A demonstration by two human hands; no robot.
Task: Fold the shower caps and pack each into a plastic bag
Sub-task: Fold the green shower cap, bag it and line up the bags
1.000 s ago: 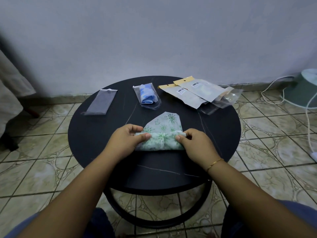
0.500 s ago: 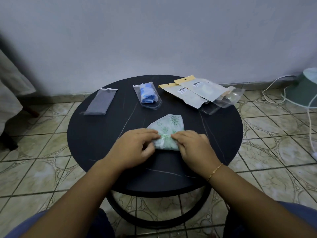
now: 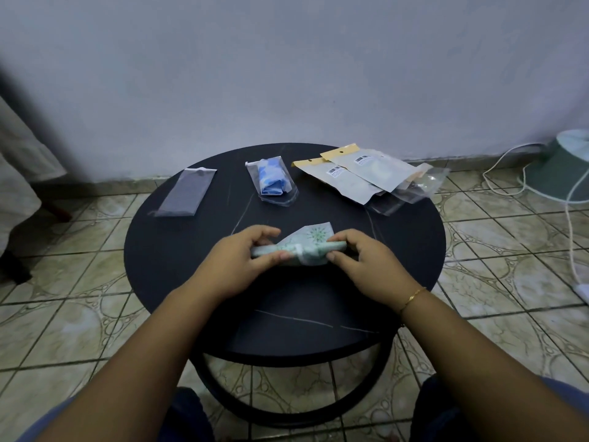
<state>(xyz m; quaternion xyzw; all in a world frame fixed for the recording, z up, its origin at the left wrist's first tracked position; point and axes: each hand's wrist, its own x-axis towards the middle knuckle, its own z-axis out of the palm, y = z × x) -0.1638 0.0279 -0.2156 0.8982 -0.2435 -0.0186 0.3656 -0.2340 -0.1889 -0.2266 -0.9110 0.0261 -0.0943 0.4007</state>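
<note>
- Head view: our left hand (image 3: 243, 258) and right hand (image 3: 360, 260) pinch the green-patterned shower cap (image 3: 302, 245) between them, rolling it narrow.
- We judge folding unfinished; next, the empty plastic bag (image 3: 186, 191) beyond our left hand.

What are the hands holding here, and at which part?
Both hold the green-patterned shower cap, folded into a roll on the table: left hand pinches its left end, right hand its right end.

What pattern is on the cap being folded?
Pale mint with green starburst-like prints, on the shower cap in the head view.
</note>
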